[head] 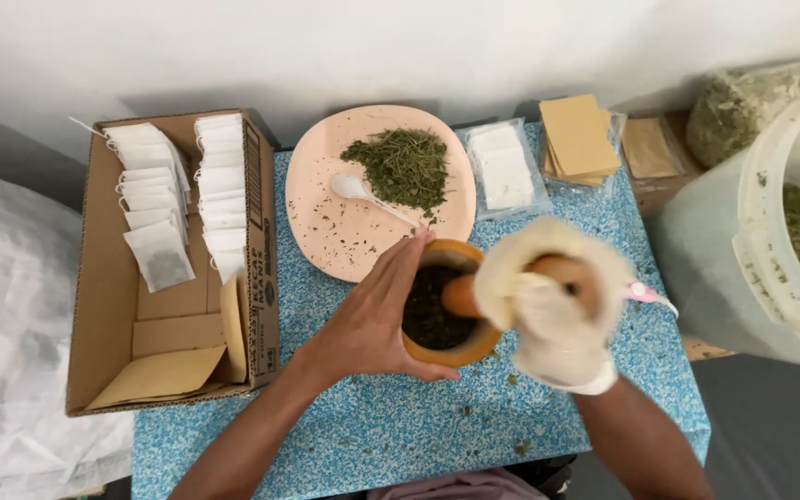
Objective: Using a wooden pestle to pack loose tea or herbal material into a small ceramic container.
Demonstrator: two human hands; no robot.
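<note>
Wooden mortar (446,347) sits steady because my bare left hand (372,319) cups its side, fingers spread; my gloved right hand (553,310) closes around the pestle (463,296), grinding dark herbs.

Right hand (557,310), gloved, motion-blurred; fingers indistinct. Pestle (463,296) mostly hidden in its grip, only the orange end showing. Left hand (377,319) covers the mortar's (460,255) near-left wall. Bucket (770,231) cut off by right edge. Bag (752,102) of herbs cut at top right. Pink item (645,293) behind the glove mostly hidden, kind unclear. Both forearms run off the bottom edge.
</note>
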